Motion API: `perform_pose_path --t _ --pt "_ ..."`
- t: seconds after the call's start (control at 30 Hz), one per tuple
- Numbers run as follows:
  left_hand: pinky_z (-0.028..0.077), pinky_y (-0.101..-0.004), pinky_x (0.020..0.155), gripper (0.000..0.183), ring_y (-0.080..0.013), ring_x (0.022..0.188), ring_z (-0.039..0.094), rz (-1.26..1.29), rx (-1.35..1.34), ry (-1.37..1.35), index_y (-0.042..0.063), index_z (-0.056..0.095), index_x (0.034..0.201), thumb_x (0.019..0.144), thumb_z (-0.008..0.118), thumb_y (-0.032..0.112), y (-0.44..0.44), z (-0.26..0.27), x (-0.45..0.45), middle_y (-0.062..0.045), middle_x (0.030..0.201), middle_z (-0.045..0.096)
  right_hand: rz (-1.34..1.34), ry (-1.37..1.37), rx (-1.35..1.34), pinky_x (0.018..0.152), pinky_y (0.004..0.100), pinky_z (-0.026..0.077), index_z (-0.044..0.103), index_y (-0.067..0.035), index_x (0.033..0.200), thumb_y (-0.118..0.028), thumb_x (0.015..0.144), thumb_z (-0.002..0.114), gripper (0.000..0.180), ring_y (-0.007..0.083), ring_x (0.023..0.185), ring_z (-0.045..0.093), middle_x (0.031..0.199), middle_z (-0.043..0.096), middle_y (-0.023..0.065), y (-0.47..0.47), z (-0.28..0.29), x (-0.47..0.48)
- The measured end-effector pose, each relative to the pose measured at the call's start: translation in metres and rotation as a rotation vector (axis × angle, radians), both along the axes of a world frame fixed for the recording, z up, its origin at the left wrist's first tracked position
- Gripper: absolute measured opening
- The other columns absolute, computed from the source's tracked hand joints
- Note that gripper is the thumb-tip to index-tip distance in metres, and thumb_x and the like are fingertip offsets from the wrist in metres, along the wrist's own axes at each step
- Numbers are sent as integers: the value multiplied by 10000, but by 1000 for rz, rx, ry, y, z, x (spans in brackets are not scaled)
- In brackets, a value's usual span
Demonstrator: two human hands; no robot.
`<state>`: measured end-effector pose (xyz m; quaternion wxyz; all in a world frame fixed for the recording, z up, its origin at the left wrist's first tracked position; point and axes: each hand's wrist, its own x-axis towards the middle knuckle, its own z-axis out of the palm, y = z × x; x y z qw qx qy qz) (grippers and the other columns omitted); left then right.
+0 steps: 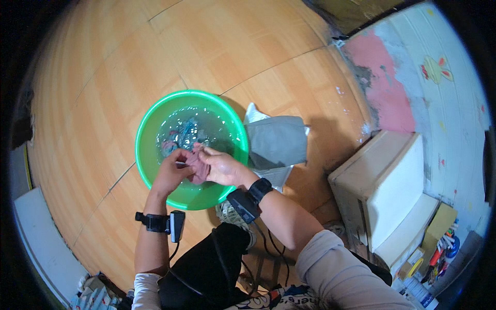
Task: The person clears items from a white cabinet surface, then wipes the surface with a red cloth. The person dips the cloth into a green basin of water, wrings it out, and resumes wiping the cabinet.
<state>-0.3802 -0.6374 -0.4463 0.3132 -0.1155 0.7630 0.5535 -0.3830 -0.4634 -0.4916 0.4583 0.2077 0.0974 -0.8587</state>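
A green plastic basin (151, 116) stands on the floor in front of me, holding water with several wet cloth pieces (186, 130) in it, bluish and pinkish. Above the water, near the basin's close side, both hands grip a wet mauve cloth (199, 170). My left hand (174, 170) pinches its left edge between thumb and fingers. My right hand (223, 166) has the cloth's right side against its fingers and palm. Each wrist wears a black strap with a small cabled device.
A grey cloth (277, 141) lies over a white item just right of the basin. Farther right stands a cream box-like piece of furniture (372, 170) by the wall, with pens and tape (416, 267) nearby. A white panel (42, 240) lies at the left. My shoe (232, 213) is close to the basin.
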Motion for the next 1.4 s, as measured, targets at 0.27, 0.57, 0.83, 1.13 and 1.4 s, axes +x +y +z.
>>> perform_pose_path --t 0.27,0.57,0.83,1.13,1.4 --pt "482 -247 629 237 -112 745 549 -170 71 270 40 490 873 703 614 -70 72 110 -50 -21 812 534 -175 521 354 791 305 476 318 -107 1325 -73 858 527 513 153 952 532 1117 489 61 107 98 13" --pt "484 -237 591 188 -110 670 572 -728 257 561 15 475 895 757 584 -51 335 333 33 -54 797 558 -610 777 789 731 262 460 291 -124 1332 -54 803 571 603 129 900 530 1042 535 65 332 317 178" --pt "508 -278 592 206 -172 700 593 -803 437 509 -17 486 1008 825 543 58 535 478 187 -114 857 574 -890 549 1232 705 298 477 152 -110 1388 -82 788 600 750 161 867 546 1050 527 120 476 506 354" --pt "552 -332 569 218 -191 655 593 -526 462 230 6 432 953 818 575 99 513 462 314 -99 774 557 -984 545 1452 650 234 363 599 -147 983 -304 816 588 230 72 782 482 856 572 -67 432 504 450" --pt "529 -345 688 194 -173 767 606 -608 444 257 79 456 909 822 611 157 480 471 327 -42 861 585 -1129 630 1463 688 227 412 594 15 916 -147 813 597 191 97 757 526 827 600 25 426 494 445"
